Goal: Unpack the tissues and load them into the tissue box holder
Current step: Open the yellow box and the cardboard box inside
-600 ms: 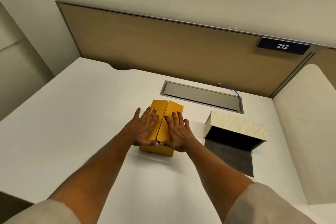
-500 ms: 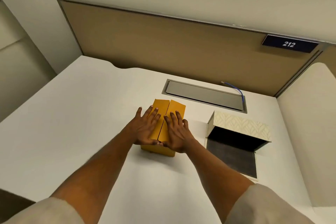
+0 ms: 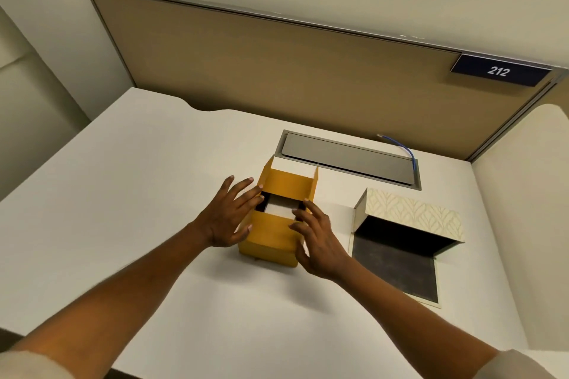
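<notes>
Early yet: yellow box [image 3: 277,224] flaps open, white tissues [image 3: 278,208] inside, between spread fingers of left hand [image 3: 226,218] and right hand [image 3: 320,243]. Holder [image 3: 409,224] right of right fingers, unloaded.

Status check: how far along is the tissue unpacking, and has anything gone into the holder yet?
Done: the yellow box is open, its far flap folded back, white tissues showing in the gap. In hand: the left hand and right hand flank the box, fingers at the opening, nothing lifted. Left: take the tissues out and load the patterned holder, which lies open on the desk and looks empty.
</notes>
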Tool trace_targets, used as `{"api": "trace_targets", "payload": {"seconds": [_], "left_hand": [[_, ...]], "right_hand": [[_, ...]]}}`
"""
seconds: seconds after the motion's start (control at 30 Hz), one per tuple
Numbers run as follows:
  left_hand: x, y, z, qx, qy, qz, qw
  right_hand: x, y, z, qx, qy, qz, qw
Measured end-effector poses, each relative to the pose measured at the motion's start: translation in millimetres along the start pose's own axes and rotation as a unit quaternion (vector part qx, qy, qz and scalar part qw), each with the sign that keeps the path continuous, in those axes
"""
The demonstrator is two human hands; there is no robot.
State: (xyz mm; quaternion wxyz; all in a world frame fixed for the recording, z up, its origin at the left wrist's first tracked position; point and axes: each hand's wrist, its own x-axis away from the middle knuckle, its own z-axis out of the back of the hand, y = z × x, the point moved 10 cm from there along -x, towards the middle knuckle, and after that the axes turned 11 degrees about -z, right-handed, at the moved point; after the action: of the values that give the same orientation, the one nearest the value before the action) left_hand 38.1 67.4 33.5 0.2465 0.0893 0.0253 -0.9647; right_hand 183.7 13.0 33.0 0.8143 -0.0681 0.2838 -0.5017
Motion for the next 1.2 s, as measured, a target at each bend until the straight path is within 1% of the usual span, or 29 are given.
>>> {"api": "trace_targets", "payload": {"seconds": [0.07, 0.13, 0.27, 0.37, 0.43, 0.5, 0.57, 0.67, 0.73, 0.83, 0.93, 1.03, 1.2], "left_hand": [[13, -5, 6, -0.023, 0.026, -0.012, 0.999], [28, -16, 6, -0.047, 0.022, -0.002, 0.999], [59, -44, -6, -0.070, -0.036, 0.058, 0.995], [76, -53, -24, -0.083, -0.100, 0.089, 0.987], [80, -54, -31, -0.097, -0.120, 0.105, 0.983], [75, -55, -30, -0.106, -0.113, 0.117, 0.981], [63, -54, -22, -0.119, -0.095, 0.120, 0.981], [37, -52, -7, -0.126, -0.065, 0.098, 0.985], [17, -54, -2, -0.127, -0.067, 0.087, 0.986], [-7, -62, -6, -0.122, -0.109, 0.102, 0.981], [-24, -65, -16, -0.127, -0.145, 0.111, 0.975], [-32, -64, -22, -0.118, -0.152, 0.116, 0.974], [-30, -70, -20, -0.061, -0.107, 0.157, 0.980]], "right_hand": [[16, 8, 8, 0.002, 0.021, -0.003, 1.000], [27, 20, 10, 0.018, 0.016, -0.028, 0.999], [39, 47, 9, 0.053, -0.029, -0.106, 0.992], [48, 56, -1, 0.082, -0.086, -0.125, 0.985], [51, 58, -8, 0.103, -0.121, -0.136, 0.978], [44, 56, -9, 0.125, -0.131, -0.154, 0.971], [27, 48, -4, 0.154, -0.117, -0.168, 0.967], [-2, 29, -5, 0.178, -0.110, -0.179, 0.961], [-14, 16, -21, 0.188, -0.149, -0.167, 0.956], [-19, 9, -53, 0.208, -0.246, -0.173, 0.931], [-21, 5, -71, 0.223, -0.293, -0.168, 0.914], [-25, 4, -70, 0.229, -0.276, -0.173, 0.917], [-23, -14, -41, 0.207, -0.183, -0.162, 0.947]]}}
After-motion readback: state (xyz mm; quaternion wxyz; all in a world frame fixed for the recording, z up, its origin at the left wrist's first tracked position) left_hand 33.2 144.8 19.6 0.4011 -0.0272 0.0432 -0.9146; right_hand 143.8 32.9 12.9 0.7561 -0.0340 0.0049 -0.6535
